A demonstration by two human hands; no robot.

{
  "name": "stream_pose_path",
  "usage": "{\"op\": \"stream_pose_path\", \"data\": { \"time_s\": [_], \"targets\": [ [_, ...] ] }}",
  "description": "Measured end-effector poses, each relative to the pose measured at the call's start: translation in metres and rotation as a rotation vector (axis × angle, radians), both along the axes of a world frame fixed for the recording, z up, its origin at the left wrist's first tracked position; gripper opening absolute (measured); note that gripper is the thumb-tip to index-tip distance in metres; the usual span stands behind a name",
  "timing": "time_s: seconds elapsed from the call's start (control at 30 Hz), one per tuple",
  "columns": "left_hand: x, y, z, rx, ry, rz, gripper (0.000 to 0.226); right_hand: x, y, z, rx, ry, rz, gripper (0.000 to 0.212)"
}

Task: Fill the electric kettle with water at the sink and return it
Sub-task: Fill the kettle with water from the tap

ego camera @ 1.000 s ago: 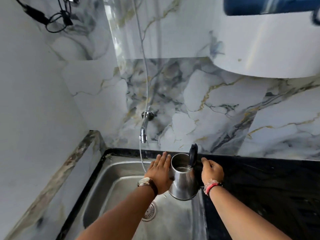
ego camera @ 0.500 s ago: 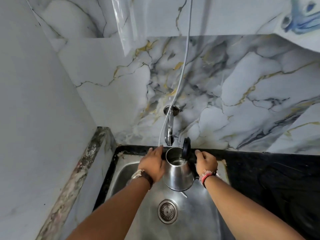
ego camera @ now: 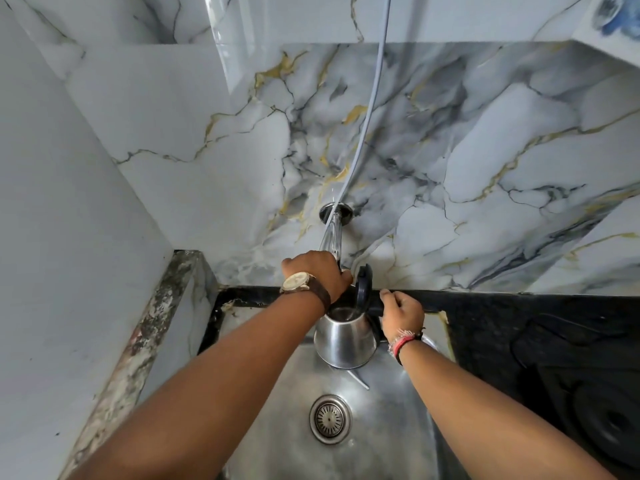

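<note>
We've got the kettle [ego camera: 344,336] over the sink [ego camera: 391,407], under the tap [ego camera: 331,237], lid [ego camera: 364,287] up. Right hand [ego camera: 401,311] grip closed on its handle. Left hand [ego camera: 317,273] wrapped round the tap's end.

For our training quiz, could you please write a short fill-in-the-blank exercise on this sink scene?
1. The kettle is held over the ____, above the drain.
2. The kettle's lid stands ____.
3. The left hand is on the ____.
4. The right hand grips the kettle's ____.

Missing words: sink; open; tap; handle
</note>
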State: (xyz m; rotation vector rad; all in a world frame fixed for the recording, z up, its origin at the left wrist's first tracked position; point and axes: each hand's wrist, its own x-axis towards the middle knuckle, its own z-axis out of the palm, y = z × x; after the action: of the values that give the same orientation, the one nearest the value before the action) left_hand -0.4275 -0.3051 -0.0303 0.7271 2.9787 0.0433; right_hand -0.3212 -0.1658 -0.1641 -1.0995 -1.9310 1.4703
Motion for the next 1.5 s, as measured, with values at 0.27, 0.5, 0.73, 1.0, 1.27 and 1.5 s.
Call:
{"op": "stream_pose_path", "data": {
  "time_s": [0.27,0.5,0.73,1.0,1.27,1.5],
  "targets": [
    [-0.022,-0.014,0.003,0.143,-0.355,-0.148,0.033,0.002,-0.003,0.001,-0.039,0.041,0.018,0.048],
    [0.003,-0.066,-0.042,0.381,-0.143,-0.147,0.043,0.003,-0.007,0.009,-0.021,0.042,0.017,0.050],
    [0.031,-0.075,-0.075,0.112,-0.232,-0.163,0.076,0.007,-0.007,0.011,-0.043,0.031,0.006,0.053],
    [0.035,-0.078,-0.082,0.547,-0.460,-0.129,0.071,0.013,-0.004,0.011,-0.053,0.028,-0.005,0.050],
    [0.060,-0.056,-0.104,0.744,-0.500,-0.016,0.121,0.009,-0.010,0.011,-0.037,0.032,-0.013,0.046],
    [0.049,-0.059,-0.106,0.652,-0.424,-0.059,0.125,0.009,-0.007,0.002,-0.041,0.028,-0.013,0.048]
  ]
}}
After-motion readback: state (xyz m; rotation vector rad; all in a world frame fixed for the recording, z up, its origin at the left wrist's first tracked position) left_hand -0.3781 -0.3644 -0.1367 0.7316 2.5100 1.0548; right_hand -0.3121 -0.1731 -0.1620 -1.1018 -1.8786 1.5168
